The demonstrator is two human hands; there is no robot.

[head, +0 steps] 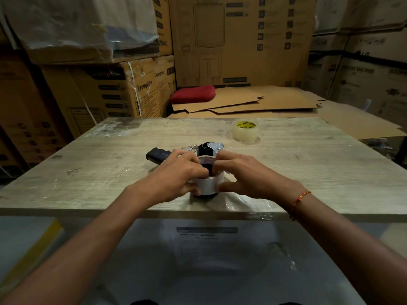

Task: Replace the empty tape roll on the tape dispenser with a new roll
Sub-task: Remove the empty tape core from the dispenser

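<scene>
Where the near edge of the table (88, 172) meets the view, both hands work on one white roll core (208, 186) seated on the tape dispenser (210, 148). Left hand (178, 172): fingers curled over the core's top rim and into its dark centre, thumb against the side wall, gripping it. Right hand (240, 172): fingers hooked over the rim from the other side, thumb pressed low on the outer wall, also gripping the core. Core stands upright, its bare white wall facing the camera. Dispenser lies on the table, black handle (157, 154) pointing left, metal bracket just behind the hands. New tape roll (245, 130), clear with a yellow printed core, sits flat on the table further back and to the right, well apart from the hands. A red-and-yellow thread band (299, 200) on the right wrist. Beyond the table: flattened cardboard sheets (253, 100), a red cushion (192, 94), stacked cartons (99, 89).
</scene>
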